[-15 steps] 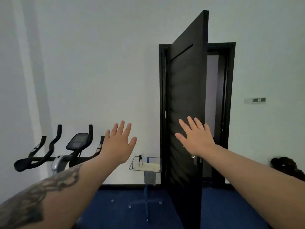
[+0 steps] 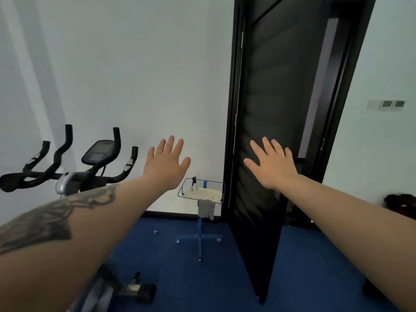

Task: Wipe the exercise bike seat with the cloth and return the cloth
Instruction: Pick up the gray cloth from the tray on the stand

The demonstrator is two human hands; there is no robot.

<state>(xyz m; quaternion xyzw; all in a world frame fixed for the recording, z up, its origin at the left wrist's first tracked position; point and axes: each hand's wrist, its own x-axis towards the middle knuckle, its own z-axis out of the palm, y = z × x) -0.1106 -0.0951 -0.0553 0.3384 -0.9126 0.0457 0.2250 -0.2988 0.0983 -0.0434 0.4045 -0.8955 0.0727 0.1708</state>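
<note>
Both my arms reach forward with palms down. My left hand (image 2: pixel 165 164) is open with spread fingers and holds nothing. My right hand (image 2: pixel 271 164) is open too, in front of the black door. A grey cloth (image 2: pixel 206 209) hangs over the front rim of a wire basket tray (image 2: pixel 219 190) on a blue wheeled stand, between and beyond my hands. The exercise bike (image 2: pixel 67 174) stands at the left; I see its black handlebars, console (image 2: pixel 99 152) and part of its base. My left forearm hides the seat.
A black door (image 2: pixel 270 109) stands open edge-on, right of the stand. A small spray bottle (image 2: pixel 194 184) sits in the tray. Blue carpet (image 2: pixel 304 278) covers the floor. A dark bundle (image 2: pixel 403 204) lies at the far right by the wall.
The view has dropped and moved closer, showing more floor and the bike's base. Both hands stay raised and open in much the same pose.
</note>
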